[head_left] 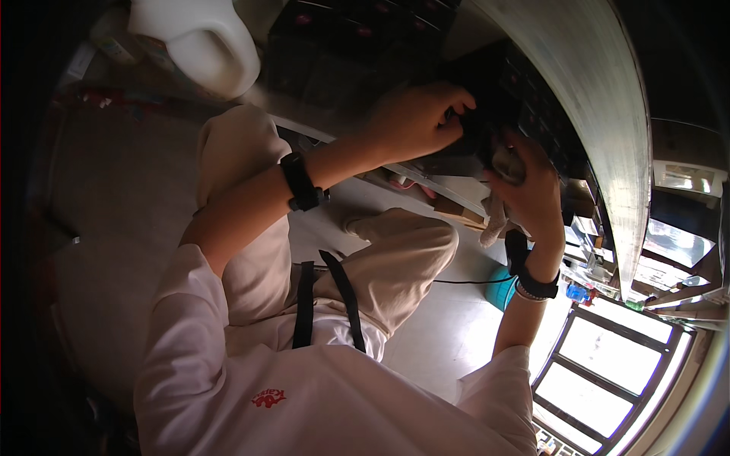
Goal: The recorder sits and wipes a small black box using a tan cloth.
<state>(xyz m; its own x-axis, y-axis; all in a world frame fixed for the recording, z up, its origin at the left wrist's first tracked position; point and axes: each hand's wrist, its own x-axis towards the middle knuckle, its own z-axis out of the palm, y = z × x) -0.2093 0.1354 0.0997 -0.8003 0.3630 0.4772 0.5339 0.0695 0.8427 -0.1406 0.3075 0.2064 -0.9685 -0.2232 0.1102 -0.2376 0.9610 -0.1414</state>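
My left hand (428, 122) reaches over the shelf with its fingers curled, close to dark boxes; whether something dark lies between the fingers is too dim to tell. To the right of it, my right hand (530, 185) has its thumb and fingers around a pale, greyish cloth (493, 222), part of which hangs below the palm. A dark thing beside the right fingertips is hidden in shadow. Black boxes (359, 62) with small pink marks stand in rows on the shelf behind my hands.
A white plastic jug (211, 48) stands at upper left. The metal shelf edge (416, 176) runs beneath my forearms, and a broad pale curved edge (616, 108) rises at right. Past my knee, a teal bin (502, 290) stands on the floor. A cardboard box (459, 211) sits below the shelf.
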